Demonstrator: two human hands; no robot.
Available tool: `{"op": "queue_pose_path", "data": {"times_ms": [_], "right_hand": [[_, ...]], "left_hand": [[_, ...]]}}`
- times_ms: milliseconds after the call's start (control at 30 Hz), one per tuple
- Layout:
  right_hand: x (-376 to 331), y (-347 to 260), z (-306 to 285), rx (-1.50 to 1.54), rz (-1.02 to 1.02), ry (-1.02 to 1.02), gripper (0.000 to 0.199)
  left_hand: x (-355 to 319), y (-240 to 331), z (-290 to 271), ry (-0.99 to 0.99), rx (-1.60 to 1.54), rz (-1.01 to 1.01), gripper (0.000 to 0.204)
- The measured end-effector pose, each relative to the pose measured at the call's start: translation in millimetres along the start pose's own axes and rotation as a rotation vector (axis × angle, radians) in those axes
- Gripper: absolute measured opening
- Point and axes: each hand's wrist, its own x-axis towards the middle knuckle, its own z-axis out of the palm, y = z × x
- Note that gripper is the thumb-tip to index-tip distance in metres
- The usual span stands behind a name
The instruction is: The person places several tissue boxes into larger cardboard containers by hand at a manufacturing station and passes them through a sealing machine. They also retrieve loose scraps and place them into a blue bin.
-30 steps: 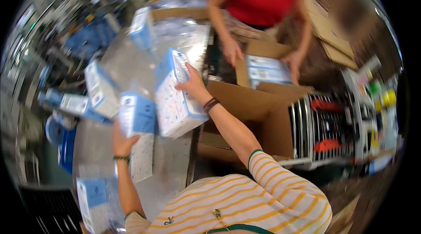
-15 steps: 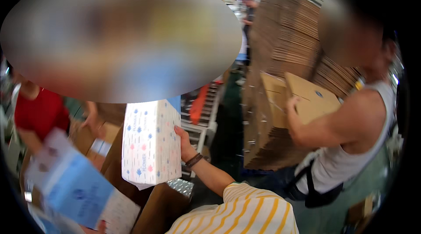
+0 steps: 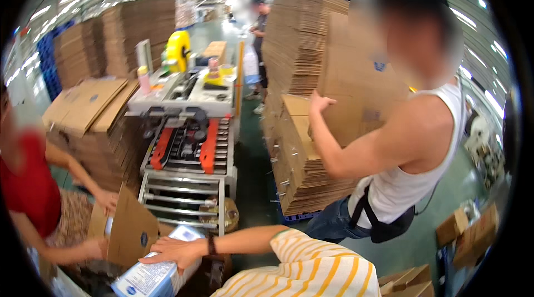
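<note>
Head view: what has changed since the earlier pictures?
The right hand moved down from holding up a patterned box; it now lies on a blue-and-white box, perhaps the same. The left hand has left view. The co-worker in white raised a flat carton upright. The tall carton stack stayed.

So the camera wearer's got on a white short-sleeved top with yellow-orange stripes (image 3: 325,266), the fabric loose and creased around the shoulder. Stripes are narrow with wider white gaps, curving round the sleeve. Forearm's bare, then there's a dark brown bracelet (image 3: 211,244) just above the bare right hand (image 3: 177,250). Can't make out its material.
</note>
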Motion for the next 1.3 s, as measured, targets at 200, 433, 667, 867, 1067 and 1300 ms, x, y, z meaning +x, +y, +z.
{"op": "queue_pose_path", "data": {"times_ms": [200, 433, 667, 867, 1067, 1300], "right_hand": [[38, 108, 195, -0.375, -0.157, -0.057, 0.072], [-28, 114, 237, -0.268, -0.119, -0.859, 0.059], [-39, 165, 258, -0.342, 0.041, -1.055, 0.040], [-4, 87, 197, -0.264, 0.134, -0.817, 0.048], [-26, 28, 49, -0.433, 0.296, 0.025, 0.051], [-137, 24, 50, -0.167, 1.144, 0.322, 0.068]], "left_hand": [[-12, 37, 9, 0.160, -0.096, 0.229, 0.047], [-174, 63, -26, 0.904, -0.649, 0.039, 0.033], [-266, 38, 35, 1.329, -1.385, -0.313, 0.022], [-234, 35, -26, 1.527, -0.514, -0.340, 0.021], [-163, 63, -63, 0.987, -0.510, 0.077, 0.026], [-90, 63, -8, -0.001, 0.025, 0.167, 0.046]]}}
